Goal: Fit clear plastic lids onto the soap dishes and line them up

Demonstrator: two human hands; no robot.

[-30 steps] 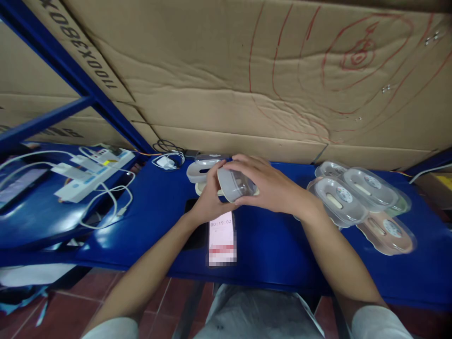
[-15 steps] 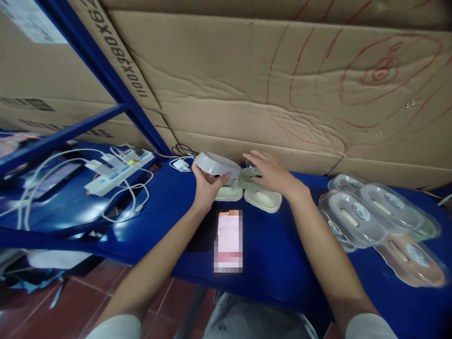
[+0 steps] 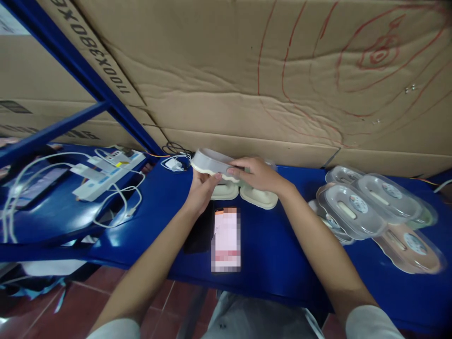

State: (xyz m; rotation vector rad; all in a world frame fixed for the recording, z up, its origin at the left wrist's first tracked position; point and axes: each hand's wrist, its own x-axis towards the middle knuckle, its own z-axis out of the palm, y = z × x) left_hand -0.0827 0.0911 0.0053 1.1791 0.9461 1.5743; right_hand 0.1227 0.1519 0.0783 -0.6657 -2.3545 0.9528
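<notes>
A grey oval plastic container (image 3: 213, 161) with a wavy cream rim is held tilted above the blue table. My left hand (image 3: 199, 192) is closed around its left side, with the thumb along the front. At the right end, my right hand (image 3: 259, 174) has its fingers and thumb closed on the container. Beneath and behind the hands stand two more containers with cream parts towards me, one at left (image 3: 225, 192) and one at right (image 3: 259, 197). Their upper parts are mostly hidden by my hands and the held container.
A lit phone (image 3: 226, 240) lies in front of my hands. Clear-lidded containers (image 3: 353, 209) are piled at the right. On the left are a white power strip (image 3: 106, 176) with cables, a white charger (image 3: 173, 164) and a blue metal frame (image 3: 88, 113). Cardboard (image 3: 212, 70) stands behind.
My right hand has moved left from above the right container and taken hold of the grey container. That container has turned, showing more of its cream rim. The whole view has shifted slightly.
</notes>
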